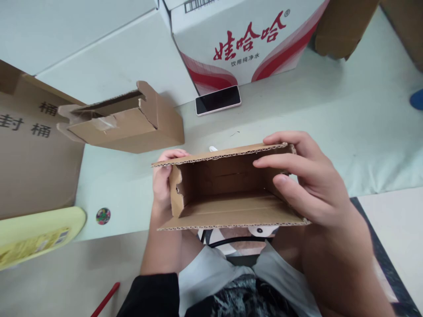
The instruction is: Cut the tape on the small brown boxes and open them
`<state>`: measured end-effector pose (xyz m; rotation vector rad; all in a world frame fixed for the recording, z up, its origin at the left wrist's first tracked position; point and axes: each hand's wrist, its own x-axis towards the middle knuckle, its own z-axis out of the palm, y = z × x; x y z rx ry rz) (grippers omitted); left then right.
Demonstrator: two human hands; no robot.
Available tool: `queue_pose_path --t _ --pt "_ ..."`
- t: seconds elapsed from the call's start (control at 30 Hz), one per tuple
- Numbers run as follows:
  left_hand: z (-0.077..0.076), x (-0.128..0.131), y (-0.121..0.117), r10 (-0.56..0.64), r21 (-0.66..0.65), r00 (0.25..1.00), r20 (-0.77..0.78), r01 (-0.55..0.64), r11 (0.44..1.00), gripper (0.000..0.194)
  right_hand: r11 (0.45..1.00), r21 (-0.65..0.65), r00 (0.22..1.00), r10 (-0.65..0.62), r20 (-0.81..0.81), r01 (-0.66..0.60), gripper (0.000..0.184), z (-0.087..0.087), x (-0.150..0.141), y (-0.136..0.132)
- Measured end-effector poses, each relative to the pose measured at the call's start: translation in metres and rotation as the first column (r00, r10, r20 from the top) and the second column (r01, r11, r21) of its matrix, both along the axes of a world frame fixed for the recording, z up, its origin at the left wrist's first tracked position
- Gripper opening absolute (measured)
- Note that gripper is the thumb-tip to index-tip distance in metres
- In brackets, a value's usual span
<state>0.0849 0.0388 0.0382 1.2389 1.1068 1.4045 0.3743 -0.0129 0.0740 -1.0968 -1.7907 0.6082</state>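
I hold a small brown corrugated cardboard box point(228, 207) in front of my body, its open side turned toward me so the bare inside shows. My left hand point(163, 180) grips its left end, fingertips curled over the top edge. My right hand point(307, 176) wraps the right end, with fingers over the top edge and the thumb against the inner side wall. Both hands are closed on the box above the near edge of the pale green table point(330, 114).
A half-folded brown carton point(125, 121) lies at left. A phone point(218, 100) rests before a white box with red print point(241, 39). A large brown box point(29, 158), a yellow item point(36, 233), a round sticker point(103, 215) and a red stick point(105, 299) are at left.
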Motion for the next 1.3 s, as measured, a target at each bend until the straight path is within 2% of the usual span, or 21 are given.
queue_pose_path --t 0.7,0.83,1.0,1.2,1.3 --pt "-0.001 0.001 -0.002 0.012 -0.02 1.0 0.02 -0.011 1.0 0.034 0.999 -0.025 0.999 -0.023 0.028 0.023 0.025 0.0 0.001 0.0" --pt "0.0 0.001 -0.002 0.035 -0.031 0.999 0.005 -0.034 0.999 0.034 0.999 -0.041 0.999 -0.023 0.028 0.025 0.032 0.001 0.001 -0.001" --pt "-0.001 0.0 0.001 0.04 -0.013 0.999 0.035 -0.04 0.999 0.034 0.985 -0.155 0.99 -0.088 -0.111 0.07 0.053 -0.005 -0.003 -0.006" --pt "0.001 0.002 -0.002 -0.007 -0.022 0.995 0.1 0.009 1.0 0.03 0.98 -0.193 0.985 -0.083 -0.15 0.053 0.044 -0.013 -0.002 -0.004" --pt "0.003 0.003 -0.003 -0.014 -0.026 0.99 0.139 0.018 1.0 0.027 0.978 -0.208 0.992 -0.035 -0.12 0.01 0.053 -0.017 -0.004 0.0"
